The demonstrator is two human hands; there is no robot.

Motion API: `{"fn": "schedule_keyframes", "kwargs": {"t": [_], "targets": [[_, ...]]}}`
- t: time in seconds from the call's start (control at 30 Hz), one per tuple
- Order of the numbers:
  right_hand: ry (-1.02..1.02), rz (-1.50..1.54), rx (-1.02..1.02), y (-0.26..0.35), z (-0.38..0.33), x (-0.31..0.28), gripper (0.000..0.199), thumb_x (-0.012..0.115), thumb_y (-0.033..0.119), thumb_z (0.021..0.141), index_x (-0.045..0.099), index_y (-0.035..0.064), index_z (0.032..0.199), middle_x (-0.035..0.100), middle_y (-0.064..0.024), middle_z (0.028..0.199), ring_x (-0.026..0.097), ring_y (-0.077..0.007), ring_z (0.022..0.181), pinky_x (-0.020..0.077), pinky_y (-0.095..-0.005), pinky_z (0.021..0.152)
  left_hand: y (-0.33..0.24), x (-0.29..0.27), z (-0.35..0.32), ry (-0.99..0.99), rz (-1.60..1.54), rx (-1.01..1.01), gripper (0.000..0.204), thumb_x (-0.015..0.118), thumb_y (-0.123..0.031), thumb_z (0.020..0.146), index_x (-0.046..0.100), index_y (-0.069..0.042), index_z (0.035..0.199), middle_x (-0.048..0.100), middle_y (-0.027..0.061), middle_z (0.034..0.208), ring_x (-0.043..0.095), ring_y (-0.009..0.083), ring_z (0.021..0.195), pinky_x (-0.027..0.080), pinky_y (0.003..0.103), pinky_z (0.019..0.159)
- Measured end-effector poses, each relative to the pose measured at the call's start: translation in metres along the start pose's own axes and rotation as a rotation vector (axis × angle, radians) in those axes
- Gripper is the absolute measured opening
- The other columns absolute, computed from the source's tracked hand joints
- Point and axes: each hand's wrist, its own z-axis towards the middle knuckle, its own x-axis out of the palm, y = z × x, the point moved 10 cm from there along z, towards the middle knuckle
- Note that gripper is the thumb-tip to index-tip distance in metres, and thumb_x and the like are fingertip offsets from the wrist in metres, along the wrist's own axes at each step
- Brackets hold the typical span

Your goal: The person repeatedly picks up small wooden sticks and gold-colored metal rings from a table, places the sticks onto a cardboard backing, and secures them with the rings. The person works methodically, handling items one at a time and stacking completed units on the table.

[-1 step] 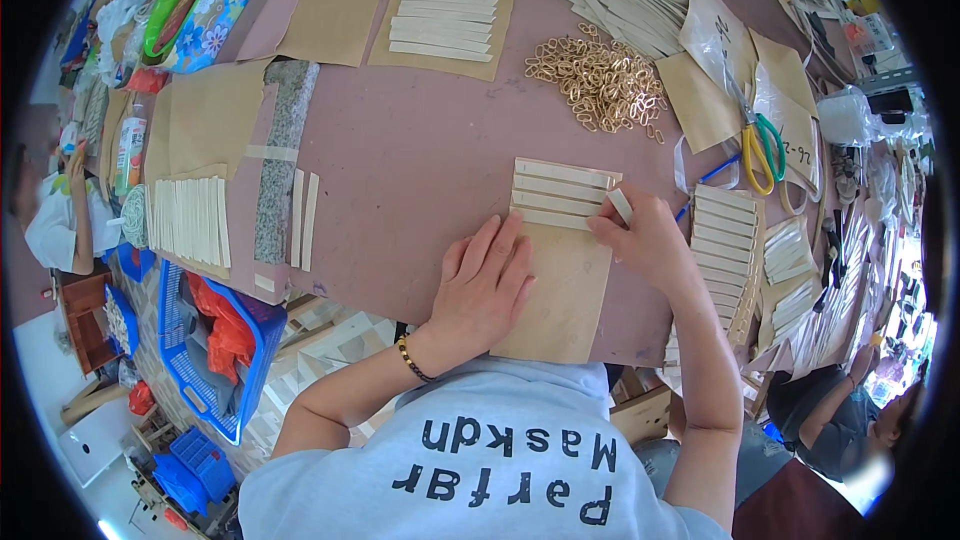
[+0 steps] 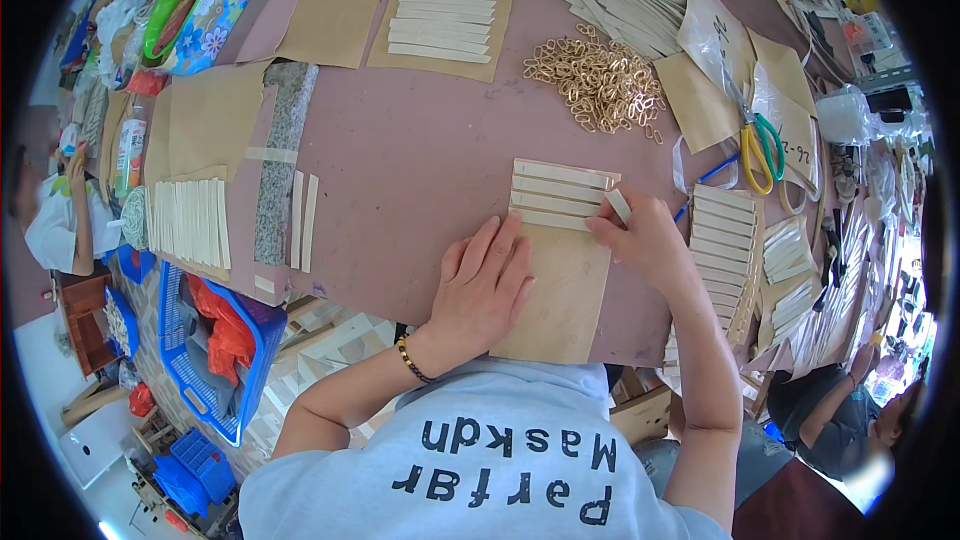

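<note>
A brown paper sheet (image 2: 550, 305) lies on the table before me, with several pale strips (image 2: 562, 187) in a row across its far end. My left hand (image 2: 485, 275) rests flat over the sheet's left edge, fingers stretched out, the fingertips by the lowest strip. Closed at the right end of that strip, my right hand (image 2: 645, 238) pinches a small flat white piece (image 2: 619, 206) standing up between thumb and fingers. What kind of piece it is, I cannot tell; its lower part is hidden by the fingers.
Beyond the sheet lies a heap of gold-coloured oval rings (image 2: 598, 80). Scissors (image 2: 757, 145) with yellow and green handles are at the right, near another sheet of strips (image 2: 722, 250). A grey speckled slab (image 2: 283, 160) stands left. A blue basket (image 2: 205, 395) is below the table's left edge.
</note>
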Motion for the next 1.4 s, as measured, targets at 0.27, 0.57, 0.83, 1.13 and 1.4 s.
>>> {"fn": "schedule_keyframes", "kwargs": {"t": [0.27,0.57,0.83,1.13,1.4], "targets": [[-0.240,-0.232,-0.046,0.001,0.006,-0.043,0.030,0.067,0.019,0.083,0.060,0.0000,0.104,0.067,-0.0226,0.082,0.066,-0.0417,0.077,0.0510,-0.0470,0.070,-0.001,-0.001,0.001,0.000,0.007,0.020,0.045,0.065,-0.019,0.083,0.052,-0.002,0.123,0.044,0.0167,0.142,0.041,0.0324,0.129,0.032,0.049,0.100],[-0.481,-0.522,0.020,-0.008,0.022,-0.068,0.034,0.062,0.021,0.088,0.054,0.0050,0.117,0.068,-0.0230,0.086,0.066,-0.0413,0.084,0.0517,-0.0485,0.074,-0.006,-0.020,0.022,-0.004,-0.049,0.016,0.040,0.067,-0.017,0.082,0.054,-0.005,0.118,0.049,0.0145,0.132,0.043,0.0317,0.125,0.033,0.048,0.098],[-0.426,0.618,0.100,-0.032,0.007,-0.080,0.036,0.054,0.040,0.098,0.049,0.0053,0.107,0.057,-0.0092,0.071,0.057,-0.0212,0.053,0.0465,-0.0342,0.049,-0.035,-0.008,0.147,-0.145,-0.141,0.379,0.022,0.071,-0.011,0.078,0.062,-0.007,0.099,0.055,0.0079,0.106,0.049,0.0271,0.107,0.040,0.043,0.090],[-0.259,1.279,-0.096,-0.028,-0.032,-0.064,0.013,0.048,0.020,0.101,0.049,0.0072,0.097,0.052,-0.0045,0.072,0.051,-0.0129,0.054,0.0411,-0.0255,0.048,-0.053,0.050,0.234,0.112,0.082,0.461,0.015,0.075,-0.024,0.077,0.065,-0.013,0.082,0.056,0.0049,0.100,0.049,0.0246,0.104,0.037,0.042,0.087],[-0.480,1.182,-0.177,-0.036,-0.037,-0.067,0.025,0.058,0.009,0.095,0.057,-0.0030,0.117,0.064,-0.0074,0.087,0.061,-0.0110,0.070,0.0514,-0.0230,0.062,-0.049,0.044,0.220,-0.045,0.106,0.454,0.023,0.076,-0.029,0.076,0.065,-0.010,0.083,0.054,0.0049,0.102,0.047,0.0254,0.104,0.033,0.043,0.087]]}}
